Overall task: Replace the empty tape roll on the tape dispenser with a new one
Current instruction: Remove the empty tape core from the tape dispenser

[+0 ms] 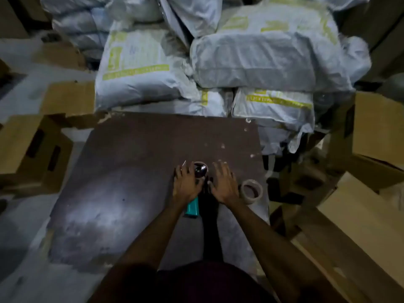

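At the left edge of the frame stand brown cardboard boxes (32, 149) on a pale floor. In the lower middle lies a dark brown bench (135, 171), with white flecks along its upper right part.

On the bench, a little right of centre, is the tape dispenser (197, 186). Its long axis runs nearly vertical in the picture: the teal handle (192, 207) points toward the lower edge, and the roll end points toward the top. The left hand (185, 184) lies over the dispenser body with the fingers curved around its left side, so it seems to hold it. At the upper end sits a thin empty tape roll (200, 169), a pale ring with a dark shiny hub inside. The right hand (223, 184) is just right of the dispenser, fingers spread and flat; I cannot tell if it holds anything or only rests there.

Right of this hand, near the bench's right edge, lies the new tape roll (251, 191), whitish and thicker, tilted, with its hole facing up.

Across the top are white sacks (251, 62) with yellow-green printed bands; the writing is too blurred to read. More boxes (378, 127) stand at the right.
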